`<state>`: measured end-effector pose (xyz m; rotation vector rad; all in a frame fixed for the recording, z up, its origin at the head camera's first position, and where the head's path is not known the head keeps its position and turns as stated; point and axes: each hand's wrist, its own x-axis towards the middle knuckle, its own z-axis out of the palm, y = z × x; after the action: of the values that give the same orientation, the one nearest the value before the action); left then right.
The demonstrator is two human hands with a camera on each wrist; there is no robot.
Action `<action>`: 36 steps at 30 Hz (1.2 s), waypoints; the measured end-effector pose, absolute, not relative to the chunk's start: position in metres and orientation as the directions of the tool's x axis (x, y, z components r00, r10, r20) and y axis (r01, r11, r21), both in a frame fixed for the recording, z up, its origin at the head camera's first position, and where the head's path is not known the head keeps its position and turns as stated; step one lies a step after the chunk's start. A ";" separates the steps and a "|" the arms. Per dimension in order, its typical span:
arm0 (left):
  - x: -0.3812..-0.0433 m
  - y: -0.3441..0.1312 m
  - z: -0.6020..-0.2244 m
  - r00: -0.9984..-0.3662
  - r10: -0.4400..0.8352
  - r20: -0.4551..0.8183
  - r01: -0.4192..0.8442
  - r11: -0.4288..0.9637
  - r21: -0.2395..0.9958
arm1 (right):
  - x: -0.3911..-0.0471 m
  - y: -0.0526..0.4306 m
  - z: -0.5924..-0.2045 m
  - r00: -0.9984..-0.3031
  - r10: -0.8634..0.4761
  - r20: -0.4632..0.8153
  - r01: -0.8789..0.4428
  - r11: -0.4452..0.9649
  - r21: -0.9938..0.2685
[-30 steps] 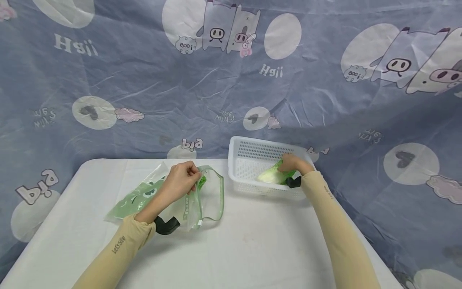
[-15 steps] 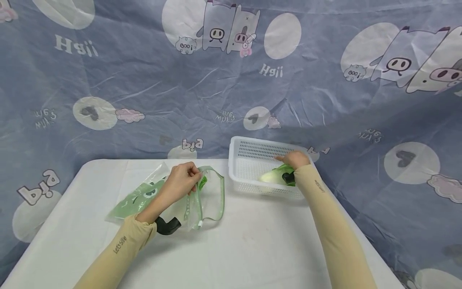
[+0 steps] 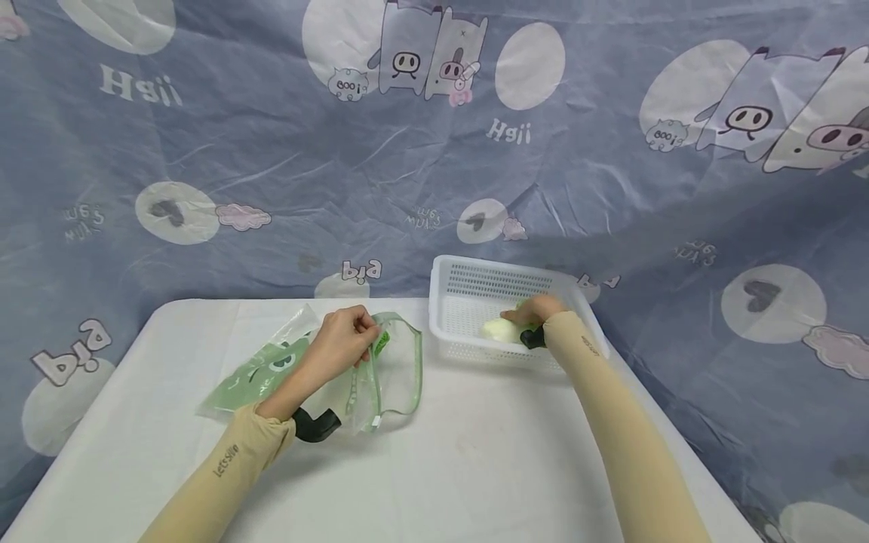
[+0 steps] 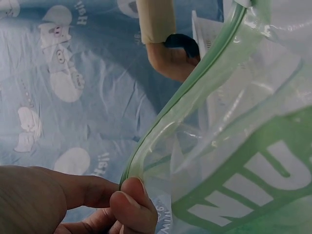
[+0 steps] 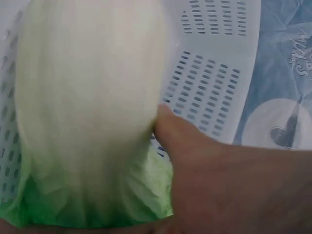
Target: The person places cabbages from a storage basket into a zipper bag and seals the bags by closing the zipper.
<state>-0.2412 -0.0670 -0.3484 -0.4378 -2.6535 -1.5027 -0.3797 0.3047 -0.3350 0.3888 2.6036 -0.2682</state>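
Note:
My left hand (image 3: 339, 338) pinches the green rim of a clear plastic zip bag (image 3: 254, 377) between thumb and fingers. The bag lies on the left of the table with its mouth spread toward the right, and something green and leafy (image 3: 382, 342) shows inside near the opening. Over in the white basket, my right hand (image 3: 539, 308) grips a napa cabbage (image 3: 498, 329). In the right wrist view the thumb presses the side of the pale stalk (image 5: 92, 92), while the fingers pass around the green leafy end, mostly out of sight.
The perforated basket (image 3: 444, 338) stands at the back right of the white-covered table (image 3: 462, 467). Behind the table hangs a blue-grey patterned curtain (image 3: 380, 181). Black wrist mounts (image 3: 316, 425) sit at both cuffs.
My right hand shifted over the cabbage, lifting its fingers, then came down and left to grip it. The cabbage now lies turned in the basket. The left hand and bag stay put.

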 end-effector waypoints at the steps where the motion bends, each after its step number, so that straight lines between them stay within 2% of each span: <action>1: -0.241 -0.067 -0.349 -0.958 0.216 0.188 0.272 0.484 0.831 | -0.383 0.305 -0.337 -0.835 0.242 -0.494 0.342 0.932 -0.121; 2: -0.241 -0.067 -0.349 -0.958 0.215 0.188 0.272 0.484 0.832 | -0.386 0.305 -0.340 -0.833 0.265 -0.486 0.376 0.915 -0.145; 4: -0.242 -0.067 -0.349 -0.958 0.216 0.190 0.273 0.482 0.832 | -0.394 0.306 -0.346 -0.838 0.242 -0.490 0.361 0.918 -0.164; 7: -0.242 -0.067 -0.349 -0.956 0.220 0.193 0.278 0.481 0.832 | -0.405 0.305 -0.354 -0.863 0.146 -0.483 0.234 0.964 -0.127; 11: -0.242 -0.067 -0.348 -0.955 0.220 0.201 0.285 0.478 0.831 | -0.413 0.298 -0.359 -0.857 0.060 -0.512 0.183 0.964 -0.193; 14: -0.242 -0.066 -0.348 -0.956 0.217 0.200 0.282 0.477 0.833 | -0.413 0.293 -0.359 -0.877 0.007 -0.481 0.174 0.936 -0.305; 17: -0.241 -0.067 -0.347 -0.957 0.214 0.195 0.277 0.477 0.834 | -0.410 0.290 -0.358 -0.932 -0.037 -0.360 0.134 0.889 -0.437; 19: -0.241 -0.067 -0.348 -0.958 0.207 0.198 0.276 0.478 0.834 | -0.407 0.287 -0.357 -0.971 -0.065 -0.230 0.066 0.851 -0.521; 23: -0.241 -0.068 -0.348 -0.959 0.196 0.204 0.275 0.478 0.834 | -0.394 0.275 -0.351 -0.999 -0.041 0.005 -0.035 0.772 -0.635; 27: -0.241 -0.066 -0.347 -0.961 0.191 0.199 0.267 0.471 0.841 | -0.367 0.254 -0.342 -0.979 0.056 0.193 -0.101 0.693 -0.714; 30: -0.241 -0.066 -0.347 -0.964 0.179 0.196 0.258 0.467 0.846 | -0.343 0.234 -0.339 -0.928 0.122 0.352 -0.211 0.606 -0.767; 33: -0.241 -0.066 -0.348 -0.966 0.170 0.194 0.252 0.457 0.853 | -0.319 0.210 -0.343 -0.886 0.133 0.445 -0.343 0.457 -0.821; 36: -0.242 -0.065 -0.349 -0.967 0.167 0.191 0.246 0.441 0.863 | -0.289 0.186 -0.355 -0.874 0.105 0.474 -0.415 0.345 -0.842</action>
<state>-0.2418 -0.0651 -0.3489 -0.3738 -2.6000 -1.5780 -0.2892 0.1856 -0.3547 -0.3657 2.9168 -2.0901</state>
